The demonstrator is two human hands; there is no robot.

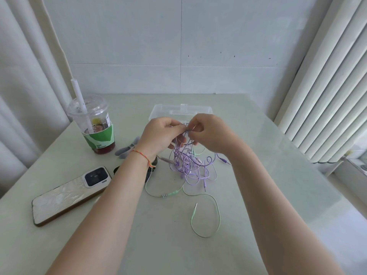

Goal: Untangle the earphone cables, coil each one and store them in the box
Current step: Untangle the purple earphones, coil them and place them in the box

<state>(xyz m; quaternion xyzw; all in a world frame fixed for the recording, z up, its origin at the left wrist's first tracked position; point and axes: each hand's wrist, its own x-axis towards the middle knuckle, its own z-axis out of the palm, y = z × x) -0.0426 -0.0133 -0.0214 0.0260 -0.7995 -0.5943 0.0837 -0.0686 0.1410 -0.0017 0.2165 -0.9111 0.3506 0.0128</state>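
Note:
A tangle of earphone cables (190,165), mostly light purple with darker purple strands, hangs from both my hands above the table's middle. My left hand (160,133) pinches strands at the top of the tangle. My right hand (210,132) pinches the same knot from the other side, fingertips almost meeting the left. A mint green cable (206,217) trails from the tangle onto the table, its plug lying near the front. The clear plastic box (178,112) sits closed just behind my hands, partly hidden by them.
A plastic drink cup (95,128) with a straw stands at the left. A phone (67,195) lies face down at the front left. A grey object (127,149) and a dark object (153,163) lie beside my left wrist. Window blinds (325,96) hang on the right.

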